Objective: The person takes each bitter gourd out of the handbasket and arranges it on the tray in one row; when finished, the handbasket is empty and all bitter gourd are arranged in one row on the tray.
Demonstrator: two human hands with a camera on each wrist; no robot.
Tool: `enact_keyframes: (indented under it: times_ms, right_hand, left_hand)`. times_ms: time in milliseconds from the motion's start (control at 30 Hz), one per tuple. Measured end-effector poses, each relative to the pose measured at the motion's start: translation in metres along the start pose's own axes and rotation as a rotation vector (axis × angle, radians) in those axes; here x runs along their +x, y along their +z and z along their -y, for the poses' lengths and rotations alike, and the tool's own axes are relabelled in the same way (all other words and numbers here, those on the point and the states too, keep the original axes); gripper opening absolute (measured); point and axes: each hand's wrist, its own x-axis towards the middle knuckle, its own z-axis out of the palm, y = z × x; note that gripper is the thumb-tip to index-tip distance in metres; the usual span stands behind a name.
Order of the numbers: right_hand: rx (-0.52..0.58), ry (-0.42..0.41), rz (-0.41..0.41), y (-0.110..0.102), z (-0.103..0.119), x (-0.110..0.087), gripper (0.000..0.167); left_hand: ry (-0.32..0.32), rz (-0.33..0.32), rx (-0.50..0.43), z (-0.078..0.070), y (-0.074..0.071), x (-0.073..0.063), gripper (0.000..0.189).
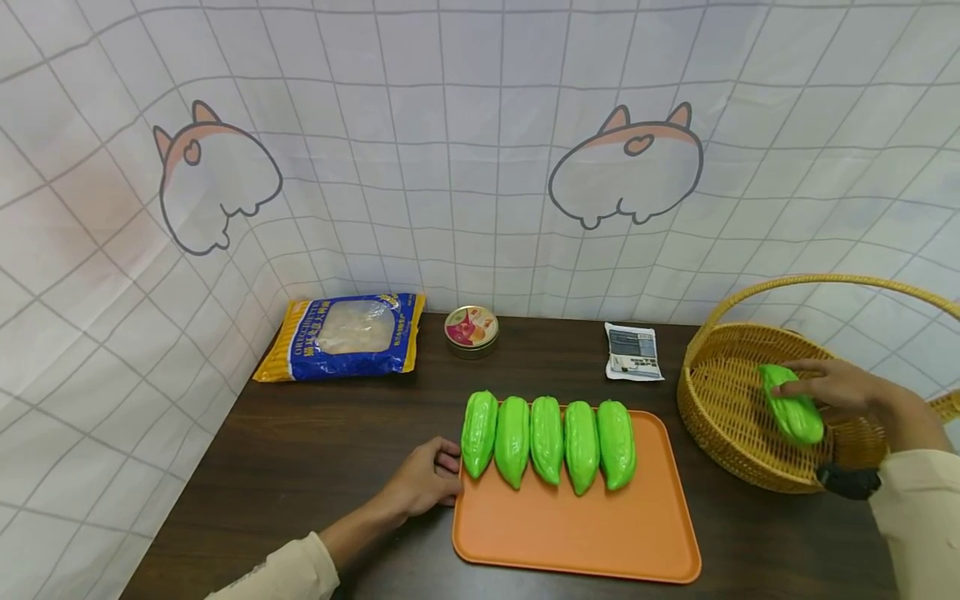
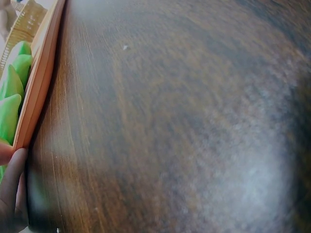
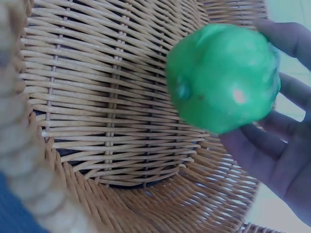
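My right hand (image 1: pixel 840 386) holds a green bitter melon (image 1: pixel 795 407) over the inside of a wicker basket (image 1: pixel 716 433). Close up in the right wrist view, thumb and fingers clasp the bitter melon (image 3: pixel 218 82) from one side, with the woven basket floor (image 3: pixel 112 92) behind it. At the left edge of an orange tray (image 1: pixel 573 533), my left hand (image 1: pixel 423 481) pinches the rim, as the left wrist view also shows at the tray's side (image 2: pixel 41 77). Several more bitter melons (image 1: pixel 547 440) lie side by side in a row along the tray's far half.
A blue and yellow pasta bag (image 1: pixel 352 333) lies at the back left of the dark wooden table (image 1: pixel 300 450). Right of it stands a round tin (image 1: pixel 471 330), and farther right lies a small white packet (image 1: pixel 633 352). The basket's tall handle (image 1: pixel 832 279) arches over it.
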Motion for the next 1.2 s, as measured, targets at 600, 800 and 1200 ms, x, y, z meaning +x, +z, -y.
enact_keyframes:
  times_ms: [600,800,1200]
  right_hand:
    - [-0.102,-0.121,-0.189,0.010,0.022,-0.020,0.082]
    - [-0.145,-0.145,-0.220,0.014,0.025,-0.024,0.079]
    - [-0.171,-0.166,-0.310,0.028,0.034,-0.035,0.075]
  left_hand:
    - [0.004,-0.003,0.005,0.001,0.000,-0.001,0.055]
    - [0.001,0.001,0.007,0.002,0.000,0.000,0.054]
    - [0.003,0.002,0.007,0.001,0.001,0.000,0.054]
